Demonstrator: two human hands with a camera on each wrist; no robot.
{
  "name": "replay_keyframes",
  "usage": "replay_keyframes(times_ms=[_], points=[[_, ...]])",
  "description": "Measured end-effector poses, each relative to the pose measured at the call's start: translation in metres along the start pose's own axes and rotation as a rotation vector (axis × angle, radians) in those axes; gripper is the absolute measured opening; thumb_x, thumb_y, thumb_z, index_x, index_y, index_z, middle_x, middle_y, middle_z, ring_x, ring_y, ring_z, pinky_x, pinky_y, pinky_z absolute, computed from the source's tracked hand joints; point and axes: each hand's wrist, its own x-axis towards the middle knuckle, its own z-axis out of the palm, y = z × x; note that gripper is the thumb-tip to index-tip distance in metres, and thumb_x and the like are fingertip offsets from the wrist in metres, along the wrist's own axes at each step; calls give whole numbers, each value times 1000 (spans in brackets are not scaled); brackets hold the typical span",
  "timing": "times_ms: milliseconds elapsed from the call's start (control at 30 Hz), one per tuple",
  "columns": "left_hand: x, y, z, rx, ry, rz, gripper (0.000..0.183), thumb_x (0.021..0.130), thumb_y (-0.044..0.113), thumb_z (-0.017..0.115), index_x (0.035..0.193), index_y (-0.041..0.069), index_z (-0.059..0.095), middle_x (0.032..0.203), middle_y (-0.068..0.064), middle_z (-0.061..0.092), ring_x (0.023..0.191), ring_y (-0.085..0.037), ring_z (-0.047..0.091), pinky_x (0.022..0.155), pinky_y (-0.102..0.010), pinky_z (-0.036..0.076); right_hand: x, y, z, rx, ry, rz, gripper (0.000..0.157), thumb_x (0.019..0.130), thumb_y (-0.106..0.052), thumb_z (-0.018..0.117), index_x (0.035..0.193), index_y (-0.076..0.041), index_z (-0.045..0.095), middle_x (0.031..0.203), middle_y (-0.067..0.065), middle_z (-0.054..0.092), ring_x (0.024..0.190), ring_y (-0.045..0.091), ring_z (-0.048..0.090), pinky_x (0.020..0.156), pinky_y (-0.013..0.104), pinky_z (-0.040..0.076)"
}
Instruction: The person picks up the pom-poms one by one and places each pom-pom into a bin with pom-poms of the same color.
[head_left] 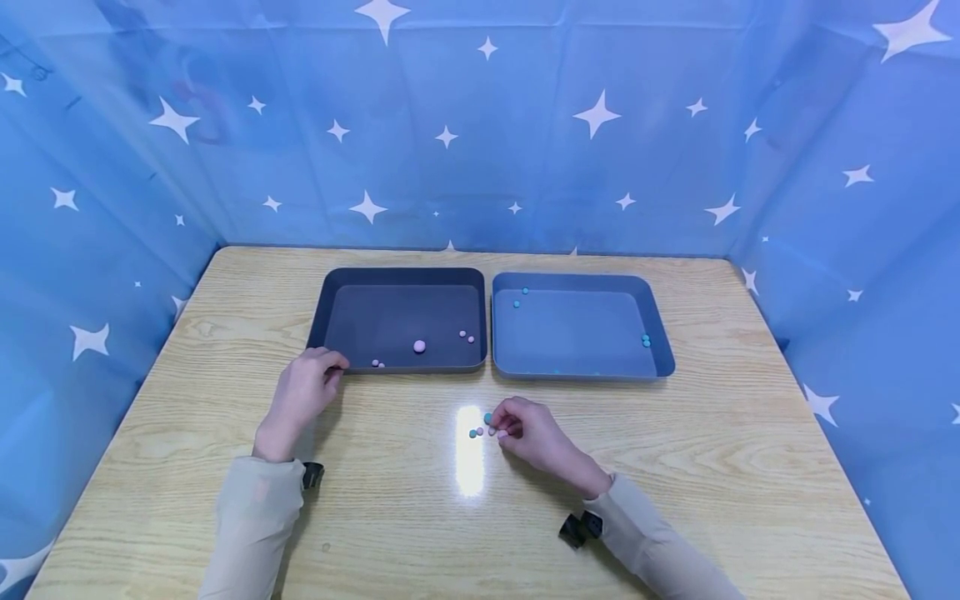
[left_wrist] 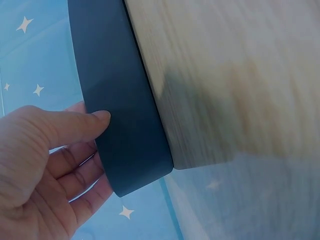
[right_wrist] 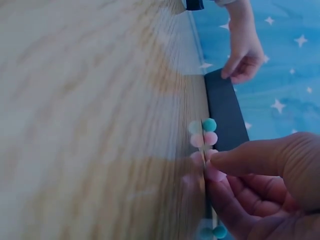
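Note:
My left hand (head_left: 303, 385) holds the front left corner of the dark tray (head_left: 405, 277); in the left wrist view the thumb lies on the tray's outer wall (left_wrist: 120, 90) and the other fingers are behind the rim. Over the table in front of the trays, my right hand (head_left: 536, 433) pinches a pink pom-pom (right_wrist: 215, 173) between thumb and forefinger. Around those fingertips lie more small pom-poms: a pink one (head_left: 480, 431), a teal one (head_left: 472, 433) and another teal one (head_left: 487, 418). Inside the dark tray are a larger pink pom-pom (head_left: 419, 346) and several small pink ones.
A blue tray (head_left: 570, 374) stands just right of the dark one, with several teal pom-poms (head_left: 646, 340) in it. Both trays sit on a wood-grain table (head_left: 390, 517). Blue curtains with white stars (head_left: 480, 167) hang behind and at both sides.

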Motion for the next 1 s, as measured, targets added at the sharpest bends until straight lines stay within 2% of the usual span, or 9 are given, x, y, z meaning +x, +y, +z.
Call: replay_keyframes(times_ms=[567,867,1000], points=[[0,1,-1,-1,-6,-10,15,73,-12,65,80,0,68,78,-12,64,74,-31,60,61,-44,50,4,-7,-13,136,-7,107,17,77,10,65,91,1,63,85,10,64,79,17,60,73,23,52],[0,1,-1,-5,1,-4,15,73,-13,65,80,0,68,78,-13,64,75,-31,60,61,-44,50,8,-12,-18,186,11,108,16,79,8,65,94,4,62,88,12,64,82,20,60,74,24,53],[0,0,0,-6,13,6,15,72,-13,65,79,0,68,77,-13,64,73,-31,60,60,-43,50,11,-15,-21,216,29,103,17,79,7,66,96,7,61,92,17,63,85,24,60,77,28,53]])
